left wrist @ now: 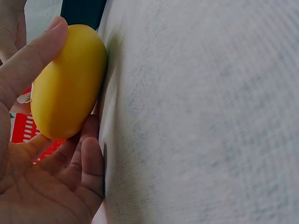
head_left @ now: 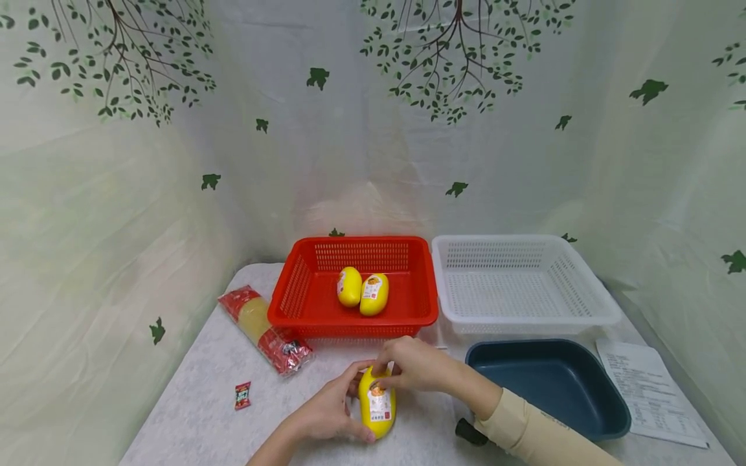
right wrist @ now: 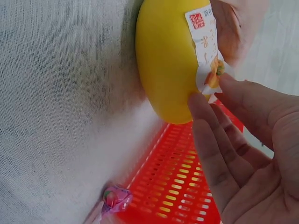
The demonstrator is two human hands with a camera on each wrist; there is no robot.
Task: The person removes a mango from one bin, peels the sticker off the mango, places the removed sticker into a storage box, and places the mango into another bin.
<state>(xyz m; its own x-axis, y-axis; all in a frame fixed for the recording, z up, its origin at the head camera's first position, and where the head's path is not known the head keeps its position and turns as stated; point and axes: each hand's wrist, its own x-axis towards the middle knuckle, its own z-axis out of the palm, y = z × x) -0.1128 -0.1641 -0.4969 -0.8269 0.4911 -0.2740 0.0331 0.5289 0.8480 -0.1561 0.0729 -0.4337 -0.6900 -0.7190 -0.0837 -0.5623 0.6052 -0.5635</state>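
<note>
A yellow egg-shaped pack with a printed label lies on the white table near the front edge. My left hand grips it from the left side, thumb over it and fingers under it. The right hand reaches over its far end, and its fingertips pinch the pack at the label's edge. Two more yellow packs lie side by side in the red basket behind.
A white basket stands right of the red one, with a dark blue tray in front of it and a printed sheet at the far right. A long red noodle packet and a small red sachet lie at the left.
</note>
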